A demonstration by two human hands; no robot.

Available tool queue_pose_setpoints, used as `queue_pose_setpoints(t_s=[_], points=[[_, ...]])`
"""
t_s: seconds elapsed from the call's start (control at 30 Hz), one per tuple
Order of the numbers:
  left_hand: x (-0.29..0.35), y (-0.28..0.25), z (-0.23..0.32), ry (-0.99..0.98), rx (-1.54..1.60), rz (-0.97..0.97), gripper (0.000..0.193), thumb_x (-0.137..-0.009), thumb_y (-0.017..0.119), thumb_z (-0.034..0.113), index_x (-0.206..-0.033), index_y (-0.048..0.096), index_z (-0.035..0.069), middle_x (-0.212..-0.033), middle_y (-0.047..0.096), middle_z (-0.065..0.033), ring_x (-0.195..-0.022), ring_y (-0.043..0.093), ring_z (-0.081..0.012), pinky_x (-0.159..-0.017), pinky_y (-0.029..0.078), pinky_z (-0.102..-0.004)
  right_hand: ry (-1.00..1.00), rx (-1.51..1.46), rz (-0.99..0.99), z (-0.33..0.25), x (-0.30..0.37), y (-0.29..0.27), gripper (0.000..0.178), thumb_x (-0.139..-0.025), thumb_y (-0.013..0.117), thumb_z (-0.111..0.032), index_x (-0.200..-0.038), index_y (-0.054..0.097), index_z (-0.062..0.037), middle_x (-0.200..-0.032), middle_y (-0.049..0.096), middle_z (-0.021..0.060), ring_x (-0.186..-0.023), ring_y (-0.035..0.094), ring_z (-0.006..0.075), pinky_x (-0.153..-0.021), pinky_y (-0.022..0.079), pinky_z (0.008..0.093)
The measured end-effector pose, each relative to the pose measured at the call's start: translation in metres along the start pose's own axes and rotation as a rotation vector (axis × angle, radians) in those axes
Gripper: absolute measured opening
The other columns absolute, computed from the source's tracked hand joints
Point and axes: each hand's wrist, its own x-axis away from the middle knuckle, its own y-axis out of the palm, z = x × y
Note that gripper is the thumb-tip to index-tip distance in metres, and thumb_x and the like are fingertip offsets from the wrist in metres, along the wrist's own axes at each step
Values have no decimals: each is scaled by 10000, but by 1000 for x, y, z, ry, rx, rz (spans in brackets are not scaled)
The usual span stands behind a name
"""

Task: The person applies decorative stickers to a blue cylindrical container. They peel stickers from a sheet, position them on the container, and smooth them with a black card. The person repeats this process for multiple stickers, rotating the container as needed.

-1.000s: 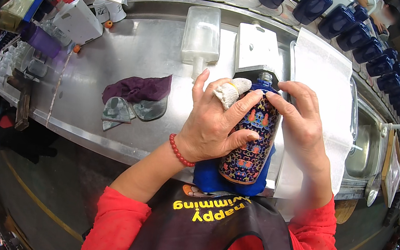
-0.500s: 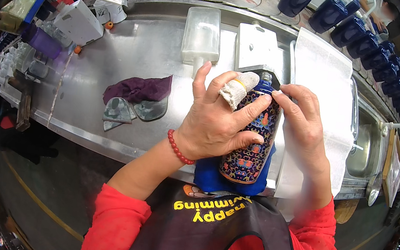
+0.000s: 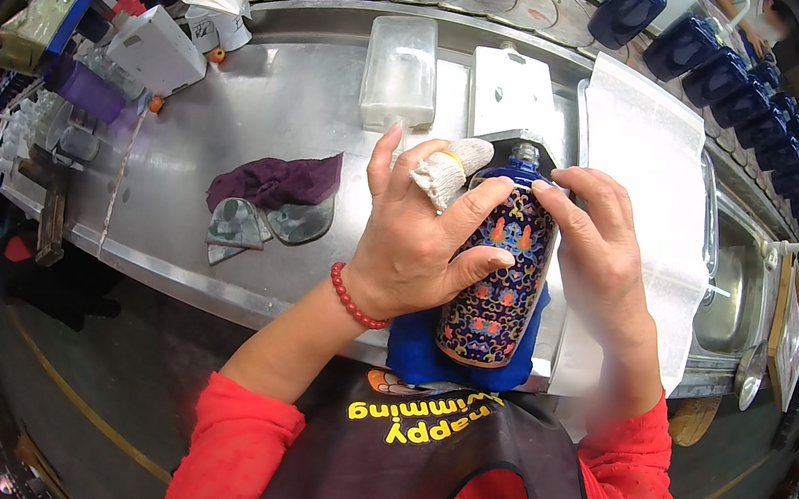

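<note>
A dark blue glass bottle (image 3: 488,307) with a colourful floral pattern lies neck away from me on a folded blue cloth (image 3: 408,341). Its bare neck (image 3: 525,155) rests by a dark angled support. My left hand (image 3: 426,238) spreads over the bottle's left side, with the index fingertip at the shoulder and the thumb over the patterned front. A white cloth finger cover (image 3: 445,175) sits on one of its fingers. At the right of the shoulder, my right hand (image 3: 597,240) has thumb and index fingertips close together against the bottle; its other fingers are bent.
Left of the bottle are a purple cloth (image 3: 278,178) and grey curved pads (image 3: 303,219). Beyond stand a clear rectangular bottle (image 3: 400,73) and a white block (image 3: 511,93). White paper (image 3: 644,191) covers the right side, beside a sink (image 3: 729,313). Blue bottles (image 3: 627,12) line a conveyor.
My left hand has shifted slightly left, its covered finger now away from the neck. The patterned bottle has turned a little, bringing two orange motifs to the front. Conveyor bottles have moved right.
</note>
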Motion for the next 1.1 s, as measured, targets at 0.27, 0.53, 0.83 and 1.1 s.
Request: queue_pose_setpoints(t_s=[0.27,0.53,0.83,1.1], points=[[4,6,3,-2,26,-27,645,-948,544,624,-1315,636,102,-1267,646,-117,-1237,473,-317,-1147,151,-650,-12,30,-17,0,-3,1,485,-715,669,65,-1180,694,-73,-1164,614,152,-1112,593,367,-939,506,460],[3,5,5,9,21,-6,666,-944,566,619,-1341,641,89,-1219,661,-126,-1221,521,-329,-1166,175,-601,-7,47,-25,0,1,-3,525,-705,647,104,-1198,686,-71,-1171,614,156,-1108,592,372,-938,506,459],[-4,2,27,49,-101,-88,820,-968,386,713,-1431,570,62,-1147,717,-9,-1327,431,-282,-1191,72,-590,68,-44,50,1,19,2,519,-744,563,193,-1222,649,9,-1133,618,174,-1051,603,365,-900,516,432],[4,2,23,-68,-2,-85,853,-1006,373,669,-1482,476,-31,-1024,742,-73,-1361,428,-323,-1169,95,-617,134,-59,100,-1,35,5,500,-775,577,184,-1242,639,16,-1164,620,186,-1060,609,367,-920,519,423]])
